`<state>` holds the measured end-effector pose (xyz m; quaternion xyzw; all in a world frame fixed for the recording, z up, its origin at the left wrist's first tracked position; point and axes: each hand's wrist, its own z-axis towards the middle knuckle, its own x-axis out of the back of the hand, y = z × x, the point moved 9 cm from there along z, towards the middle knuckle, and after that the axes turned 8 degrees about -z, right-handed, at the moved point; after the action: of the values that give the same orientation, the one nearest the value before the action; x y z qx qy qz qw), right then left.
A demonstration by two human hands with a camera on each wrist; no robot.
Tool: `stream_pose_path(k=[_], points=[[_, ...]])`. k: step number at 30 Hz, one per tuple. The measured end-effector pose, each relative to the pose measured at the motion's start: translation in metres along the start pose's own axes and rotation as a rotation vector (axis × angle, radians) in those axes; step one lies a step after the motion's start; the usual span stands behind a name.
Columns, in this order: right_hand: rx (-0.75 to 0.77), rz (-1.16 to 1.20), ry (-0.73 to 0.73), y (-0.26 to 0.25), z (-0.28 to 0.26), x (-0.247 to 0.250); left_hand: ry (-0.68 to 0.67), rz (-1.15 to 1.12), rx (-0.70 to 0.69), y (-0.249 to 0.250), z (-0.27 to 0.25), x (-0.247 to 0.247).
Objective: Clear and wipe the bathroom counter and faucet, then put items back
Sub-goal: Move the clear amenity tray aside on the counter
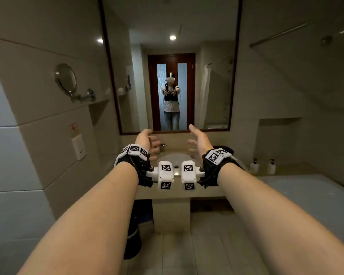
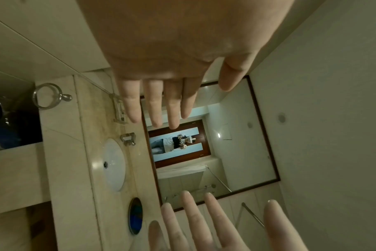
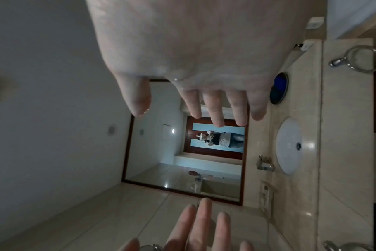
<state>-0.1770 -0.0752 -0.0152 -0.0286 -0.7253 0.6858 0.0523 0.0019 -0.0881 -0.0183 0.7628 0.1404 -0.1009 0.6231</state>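
So we're standing back from the counter point(image 1: 179, 192) with both arms stretched out toward it, nothing in either hand. Going left to right: over at 9 o'clock there's a round shaving mirror point(image 1: 66, 78) on the wall, then our left hand point(image 1: 146, 140) held up with fingers loosely spread and a bit curved, palm turned inward, gripping nothing. Just past its fingertips, at about 1 o'clock from them, sits the faucet point(image 1: 162, 147), a squat metal thing at the back edge of the white basin point(image 1: 174, 158). In the left wrist view the faucet point(image 2: 128, 138) lies between the soap rack point(image 2: 118, 108) and the basin, and the rack is the item nearest the left fingers. Then our right hand point(image 1: 199, 140), fingers spread and relaxed, also empty. Beyond it at 3 o'clock is a dark round dish with something blue in it point(image 3: 279, 88), right hand clearly the closer one for that. Further right, two white pump bottles point(image 1: 262, 166) stand well apart from both hands, on the ledge at the counter's right end. Our guess is clearing hasn't started: stuff is still on the counter, so left takes the rack, right takes the dish.
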Motion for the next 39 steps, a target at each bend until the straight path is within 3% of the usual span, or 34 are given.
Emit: stream_pose_path(k=[6, 12, 21, 32, 39], points=[[-0.079, -0.004, -0.046, 0.039, 0.070, -0.034, 0.055, 0.085, 0.013, -0.017, 0.074, 0.038], [-0.082, -0.049, -0.040, 0.050, 0.177, -0.053, 0.072, 0.107, 0.020, -0.015, 0.171, 0.037], [-0.076, -0.071, -0.057, 0.011, 0.357, -0.086, 0.136, 0.056, -0.033, 0.049, 0.331, 0.036], [-0.161, -0.127, -0.118, 0.062, 0.531, -0.201, 0.260, 0.089, 0.045, 0.062, 0.510, 0.136], [-0.164, -0.148, -0.131, 0.060, 0.655, -0.276, 0.180, 0.028, 0.068, 0.097, 0.652, 0.183]])
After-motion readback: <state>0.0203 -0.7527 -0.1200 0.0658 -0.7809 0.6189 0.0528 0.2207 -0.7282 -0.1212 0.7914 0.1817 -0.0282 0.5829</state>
